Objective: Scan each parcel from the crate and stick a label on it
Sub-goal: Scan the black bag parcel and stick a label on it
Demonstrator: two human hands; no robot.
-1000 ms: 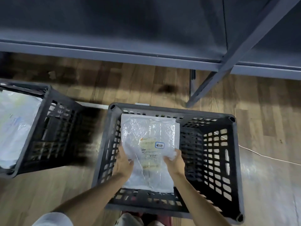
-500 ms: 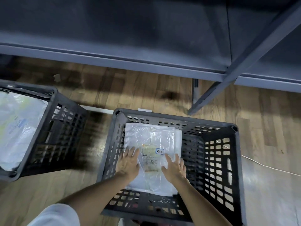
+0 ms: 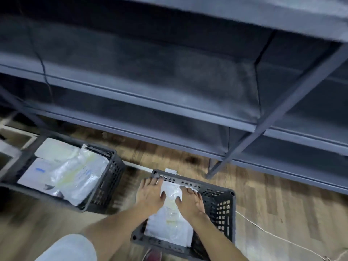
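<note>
A dark plastic crate (image 3: 222,208) stands on the wooden floor in front of me, with a clear-wrapped white parcel (image 3: 170,223) lying flat inside it. My left hand (image 3: 150,194) lies on the parcel's left part, fingers straight and spread, fingertips near the crate's far rim. My right hand (image 3: 190,200) presses flat on the parcel's right part, fingers extended too. Both palms cover the parcel's upper half, and its printed label is hidden beneath them. A second dark crate (image 3: 109,178) to the left holds several white and clear-wrapped parcels (image 3: 75,174).
Dark metal shelving (image 3: 169,87) runs across the view above the floor, with a slanted brace (image 3: 263,121) reaching the floor right of the crates. A white cord (image 3: 263,229) trails over the floor at right. A pale wooden frame (image 3: 17,132) shows far left.
Both hands let go of the parcel's lower edge and slid forward over it, flattening it in the crate. The camera tilted up, showing more shelving and the left crate's contents.
</note>
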